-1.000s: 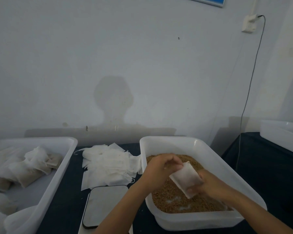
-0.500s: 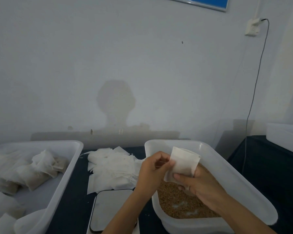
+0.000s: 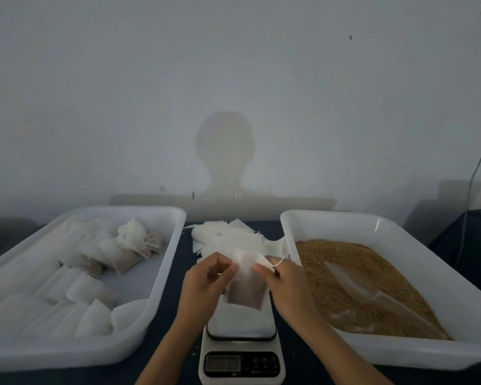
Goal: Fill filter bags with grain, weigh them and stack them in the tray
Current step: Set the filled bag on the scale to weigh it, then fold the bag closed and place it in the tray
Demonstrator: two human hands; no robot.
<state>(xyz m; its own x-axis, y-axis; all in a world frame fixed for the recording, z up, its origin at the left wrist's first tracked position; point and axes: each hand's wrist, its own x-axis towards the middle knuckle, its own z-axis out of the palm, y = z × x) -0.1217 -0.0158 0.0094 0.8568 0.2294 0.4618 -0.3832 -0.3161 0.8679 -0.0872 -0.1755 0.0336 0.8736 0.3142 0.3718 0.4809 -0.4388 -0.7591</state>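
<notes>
- A small white filter-paper bag (image 3: 245, 282), darker in its lower part where grain fills it, is held up between the two hands over the steel platform of a white digital kitchen scale (image 3: 242, 345); whether its bottom edge touches the platform cannot be told.
- The bag's upper left edge is pinched by the curled fingers of the left hand (image 3: 206, 282).
- Its upper right corner is pinched by the right hand (image 3: 285, 284), with a thin drawstring looped over the fingers.
- The scale is set at the near middle of the dark table (image 3: 172, 276), between two trays.
- At the left, a white rectangular plastic tray (image 3: 95, 354) is seen with filled bags laid in rows.
- At the right, a second white plastic tray (image 3: 442, 270) is filled with brown grain (image 3: 353, 276), in which a clear scoop (image 3: 356, 287) is lying.
- Just beyond the hands, a loose heap of empty white bags (image 3: 228, 237) is spread on the table.
</notes>
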